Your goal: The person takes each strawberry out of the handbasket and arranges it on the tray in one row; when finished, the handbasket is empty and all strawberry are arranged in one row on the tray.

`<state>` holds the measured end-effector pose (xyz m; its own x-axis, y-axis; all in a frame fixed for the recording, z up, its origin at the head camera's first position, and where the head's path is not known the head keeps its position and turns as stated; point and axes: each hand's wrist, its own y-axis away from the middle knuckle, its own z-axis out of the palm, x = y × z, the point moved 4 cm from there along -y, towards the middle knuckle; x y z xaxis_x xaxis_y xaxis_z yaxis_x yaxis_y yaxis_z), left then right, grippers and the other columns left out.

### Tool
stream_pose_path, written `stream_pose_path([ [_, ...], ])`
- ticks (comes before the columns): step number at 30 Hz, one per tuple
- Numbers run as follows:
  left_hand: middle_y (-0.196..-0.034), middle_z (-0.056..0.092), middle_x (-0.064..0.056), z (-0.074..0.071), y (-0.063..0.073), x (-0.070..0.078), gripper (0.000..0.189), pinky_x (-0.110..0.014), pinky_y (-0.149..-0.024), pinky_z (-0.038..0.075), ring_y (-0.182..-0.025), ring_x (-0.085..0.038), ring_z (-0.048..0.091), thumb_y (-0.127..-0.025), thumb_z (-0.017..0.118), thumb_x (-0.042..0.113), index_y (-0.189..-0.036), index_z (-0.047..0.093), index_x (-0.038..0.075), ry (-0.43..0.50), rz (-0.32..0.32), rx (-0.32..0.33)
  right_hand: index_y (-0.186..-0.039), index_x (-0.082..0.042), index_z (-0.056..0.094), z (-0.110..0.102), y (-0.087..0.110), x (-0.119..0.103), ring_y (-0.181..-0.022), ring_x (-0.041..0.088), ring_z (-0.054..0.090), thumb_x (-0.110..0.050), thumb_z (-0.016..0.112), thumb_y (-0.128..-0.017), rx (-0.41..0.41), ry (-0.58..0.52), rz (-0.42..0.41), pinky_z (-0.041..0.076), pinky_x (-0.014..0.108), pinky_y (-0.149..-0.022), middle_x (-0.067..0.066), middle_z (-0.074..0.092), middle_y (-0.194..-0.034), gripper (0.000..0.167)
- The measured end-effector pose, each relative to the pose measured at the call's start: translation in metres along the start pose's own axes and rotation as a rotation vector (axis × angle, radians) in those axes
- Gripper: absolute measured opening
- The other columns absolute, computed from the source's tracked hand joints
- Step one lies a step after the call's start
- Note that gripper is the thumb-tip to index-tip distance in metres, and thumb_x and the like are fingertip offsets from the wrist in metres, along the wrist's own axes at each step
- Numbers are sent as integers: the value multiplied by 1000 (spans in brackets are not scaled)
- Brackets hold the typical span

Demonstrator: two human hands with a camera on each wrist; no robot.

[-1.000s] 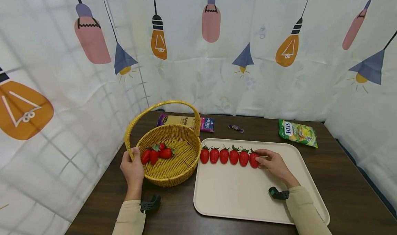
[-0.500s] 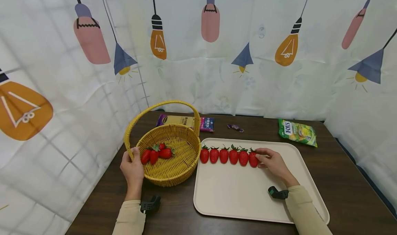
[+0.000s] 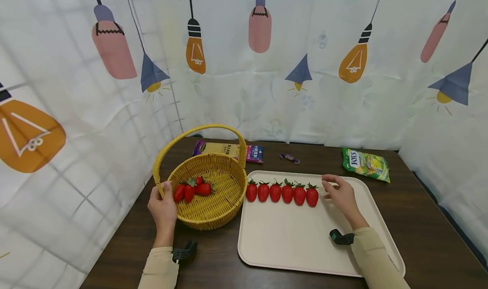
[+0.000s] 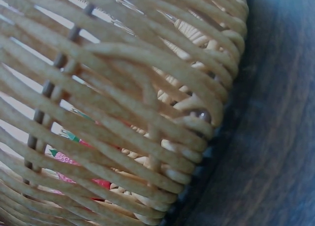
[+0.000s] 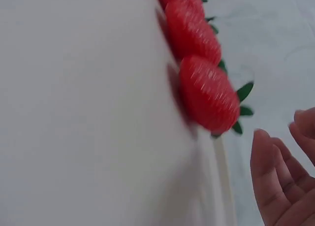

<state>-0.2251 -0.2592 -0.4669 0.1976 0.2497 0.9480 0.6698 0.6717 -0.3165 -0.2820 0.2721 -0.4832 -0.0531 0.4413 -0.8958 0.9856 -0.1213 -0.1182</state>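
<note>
Left hand (image 3: 163, 206) grips basket (image 3: 230, 183) by handle (image 3: 157, 164), red strawberries (image 3: 189, 193) inside; right hand (image 3: 341, 198), fingers parted, holding nothing, hovers over tray (image 3: 297, 242) just beside six lined-up strawberries (image 3: 287, 193).

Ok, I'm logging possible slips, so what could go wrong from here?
The right hand is close beside the rightmost strawberry on the tray and might knock it askew. The left hand grips the basket at its side; a tug could tip it, rolling the strawberries inside. The basket also sits close to the tray, so shifting it could jog the row.
</note>
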Motion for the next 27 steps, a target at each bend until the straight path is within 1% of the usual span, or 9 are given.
stream_pose_path([
  [3,-111,69,-5,0,0,0,36,-25,-79,38,-94,-2,54,-100,56,32,-110,66,0,-7,1,-4,-124,-1,61,4,0,-16,-87,34,61,-25,59,-100,14,-24,-38,56,27,-64,18,61,-117,34],
  [6,-109,68,-1,0,0,1,35,-24,-79,38,-95,-2,55,-100,56,32,-110,66,-1,-6,1,-8,-122,-1,62,15,1,-37,-86,37,61,-21,59,-99,-5,-54,-96,57,30,-66,18,62,-117,31],
  [12,-110,68,-2,-1,0,0,36,-23,-81,39,-96,-1,55,-100,57,33,-110,65,-1,2,-6,-4,-117,-5,66,57,7,-85,-90,42,64,-17,61,-98,-135,-89,-215,57,38,-68,16,64,-117,22],
  [19,-111,69,-4,-1,1,1,35,-25,-79,38,-95,-2,55,-100,56,32,-109,65,-1,-11,-20,-4,-114,-9,68,115,24,-129,-83,35,67,-14,62,-97,-311,-95,-284,56,33,-63,9,66,-114,19],
  [22,-111,69,-4,-2,1,1,38,-26,-78,38,-93,-2,54,-100,56,34,-110,65,-1,-10,-31,-6,-114,-7,68,140,30,-141,-85,30,68,-12,63,-96,-362,-105,-334,56,30,-66,9,68,-113,19],
  [23,-111,69,-5,-2,1,1,38,-27,-78,38,-93,-2,54,-100,56,35,-110,65,-1,-9,-32,-6,-114,-7,68,147,31,-144,-85,28,67,-12,62,-96,-376,-107,-341,55,29,-64,9,68,-111,19],
  [24,-111,69,-5,-2,2,1,38,-27,-78,38,-93,-2,54,-100,56,35,-110,65,-1,-8,-33,-7,-114,-7,68,153,32,-147,-85,26,67,-12,62,-96,-389,-111,-341,55,28,-64,10,68,-111,19],
  [25,-111,69,-5,-2,1,1,39,-27,-77,37,-92,-2,54,-100,56,35,-110,65,-1,-7,-32,-7,-114,-6,68,159,32,-150,-87,27,67,-12,62,-96,-400,-114,-345,56,29,-67,12,68,-112,20],
  [27,-112,69,-7,-2,1,1,38,-27,-78,37,-93,-2,54,-100,56,35,-109,65,0,-7,-30,-4,-114,-8,68,170,29,-152,-87,23,66,-14,63,-96,-413,-114,-335,55,27,-67,10,68,-111,20],
])
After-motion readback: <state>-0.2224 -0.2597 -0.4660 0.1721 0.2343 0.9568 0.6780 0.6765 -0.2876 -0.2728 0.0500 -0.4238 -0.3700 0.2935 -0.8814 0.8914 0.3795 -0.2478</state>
